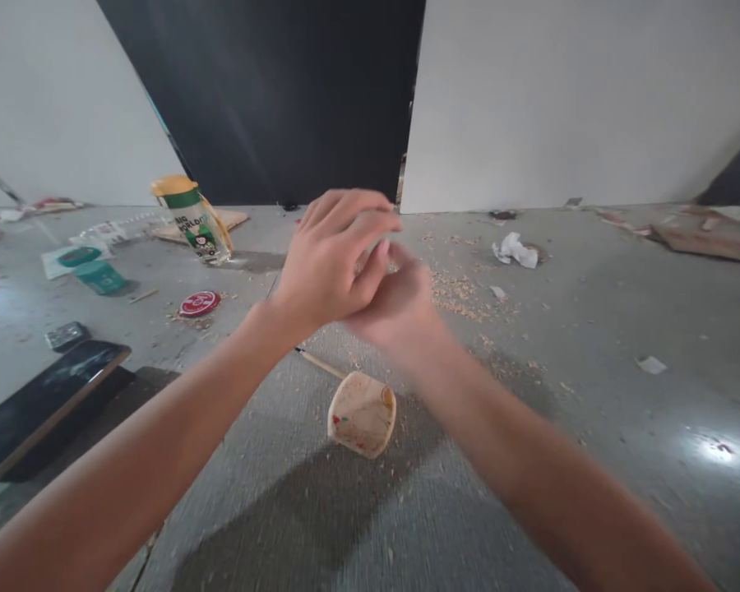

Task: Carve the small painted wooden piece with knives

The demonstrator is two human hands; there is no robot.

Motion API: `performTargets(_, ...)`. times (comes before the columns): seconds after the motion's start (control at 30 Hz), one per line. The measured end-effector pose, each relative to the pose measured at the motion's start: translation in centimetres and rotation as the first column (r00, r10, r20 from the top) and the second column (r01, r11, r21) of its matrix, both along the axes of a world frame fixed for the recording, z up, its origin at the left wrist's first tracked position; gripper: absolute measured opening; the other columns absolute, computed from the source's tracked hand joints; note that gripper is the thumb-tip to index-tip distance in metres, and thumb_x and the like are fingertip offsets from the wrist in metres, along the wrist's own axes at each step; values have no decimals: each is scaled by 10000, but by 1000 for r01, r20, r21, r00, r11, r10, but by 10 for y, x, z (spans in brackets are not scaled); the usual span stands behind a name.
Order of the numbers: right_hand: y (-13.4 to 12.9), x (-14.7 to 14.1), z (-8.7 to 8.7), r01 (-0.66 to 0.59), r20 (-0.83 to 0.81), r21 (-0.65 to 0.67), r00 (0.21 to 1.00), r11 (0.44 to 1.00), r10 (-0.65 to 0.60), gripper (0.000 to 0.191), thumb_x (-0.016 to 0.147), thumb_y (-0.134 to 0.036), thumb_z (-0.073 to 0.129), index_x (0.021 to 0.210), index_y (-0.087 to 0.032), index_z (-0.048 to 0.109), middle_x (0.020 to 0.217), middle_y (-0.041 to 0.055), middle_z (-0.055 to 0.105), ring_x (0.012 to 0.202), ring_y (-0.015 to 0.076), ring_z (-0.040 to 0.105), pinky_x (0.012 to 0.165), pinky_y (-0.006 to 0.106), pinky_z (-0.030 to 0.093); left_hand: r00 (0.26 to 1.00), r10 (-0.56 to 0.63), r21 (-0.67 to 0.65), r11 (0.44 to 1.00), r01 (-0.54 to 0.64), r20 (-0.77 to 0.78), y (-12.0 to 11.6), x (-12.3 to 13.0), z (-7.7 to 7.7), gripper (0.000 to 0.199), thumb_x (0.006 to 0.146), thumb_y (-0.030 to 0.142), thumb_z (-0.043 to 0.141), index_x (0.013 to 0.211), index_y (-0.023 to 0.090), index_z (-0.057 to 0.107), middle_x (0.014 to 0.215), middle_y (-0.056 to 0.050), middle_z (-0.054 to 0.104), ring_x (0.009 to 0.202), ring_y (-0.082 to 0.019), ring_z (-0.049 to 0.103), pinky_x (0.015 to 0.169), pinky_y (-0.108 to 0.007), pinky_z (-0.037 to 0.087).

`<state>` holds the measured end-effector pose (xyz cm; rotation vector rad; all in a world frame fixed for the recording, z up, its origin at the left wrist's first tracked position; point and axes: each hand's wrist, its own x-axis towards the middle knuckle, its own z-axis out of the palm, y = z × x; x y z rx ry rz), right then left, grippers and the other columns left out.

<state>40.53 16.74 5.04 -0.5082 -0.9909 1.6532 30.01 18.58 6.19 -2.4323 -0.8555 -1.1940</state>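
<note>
My left hand (339, 255) is raised over the floor at the middle of the view, its fingers curled and bent over my right hand (395, 304). The two hands touch at the palms and fingers. My right hand is blurred and partly covered by the left, and its fingers are mostly hidden. Whether anything lies between the hands cannot be made out. Below them on the floor sits a pale rounded wooden block (363, 415) with small red, green and orange marks. A thin stick (321, 362) lies just behind the block.
A clear bottle with a yellow lid (197, 222), a red round lid (200, 303), a teal container (102, 278) and a dark board (43, 403) are at left. Wood shavings (460, 296) and crumpled white tissue (516, 250) lie right. Panels (561, 107) stand behind.
</note>
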Motion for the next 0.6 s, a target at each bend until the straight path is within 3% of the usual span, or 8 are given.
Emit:
performTargets(0.07,16,51,-4,225,91,70,969,972,-231,467,887,-591,284,1100,-260,536,1133,71,646,1145,271,575,939,480,466,1000,-5,-181,983,8,15,-26,-19,-20,307,907,316,518,1202,249,570,1296,-57,579,1207,-256,522,1040,-451,401)
performTargets(0.1,18,74,-8,295,193,135,928,946,-317,485,886,-607,316,1154,-265,531,1195,69,631,1171,273,564,958,474,452,999,-29,-318,948,17,-33,-40,-27,-30,369,898,357,540,1251,249,540,1305,-65,577,1202,-257,535,1025,-444,420)
performTargets(0.13,16,96,-14,343,360,243,836,907,-413,472,877,-598,383,1173,-267,541,1196,72,634,1157,279,570,946,465,453,986,-100,-480,877,26,-130,-53,-32,-39,447,886,408,564,1302,255,503,1305,-67,582,1185,-250,554,997,-418,449)
performTargets(0.2,1,131,-33,182,755,397,494,900,-432,493,833,-607,530,1189,-269,580,1142,92,659,1077,311,599,879,469,474,898,-279,-706,706,-47,-339,-74,-38,-57,732,781,536,665,1403,245,411,1345,-94,562,1200,-281,549,978,-422,468)
performTargets(0.27,-22,154,-56,-37,919,387,94,921,-382,551,786,-608,612,1202,-247,593,1103,126,668,971,326,624,803,473,488,858,-271,-722,674,-154,-436,-84,-35,-72,915,616,604,770,1382,228,438,1291,-118,579,1200,-338,526,979,-477,456)
performTargets(0.33,-44,165,-79,-217,915,349,-133,912,-382,488,766,-564,652,1098,-206,625,1085,143,667,947,329,628,781,463,488,861,-197,-708,666,-233,-469,-82,-29,-82,931,542,628,798,1328,240,486,1217,-119,591,1122,-352,557,934,-493,469)
performTargets(0.43,-59,168,-100,-318,887,344,-197,883,-417,260,877,-445,542,927,-195,595,967,106,678,893,290,634,736,422,481,888,-153,-712,662,-234,-433,-60,-26,-90,856,580,609,771,1286,206,501,1207,-134,577,1080,-345,575,937,-496,455)
performTargets(0.6,-40,165,-94,-177,902,418,-39,891,-431,246,966,-411,417,944,-196,536,810,69,669,646,191,614,576,325,450,975,41,-655,734,-179,-220,-24,-37,-90,840,608,522,789,1303,200,443,1302,-164,514,1189,-357,513,986,-500,429)
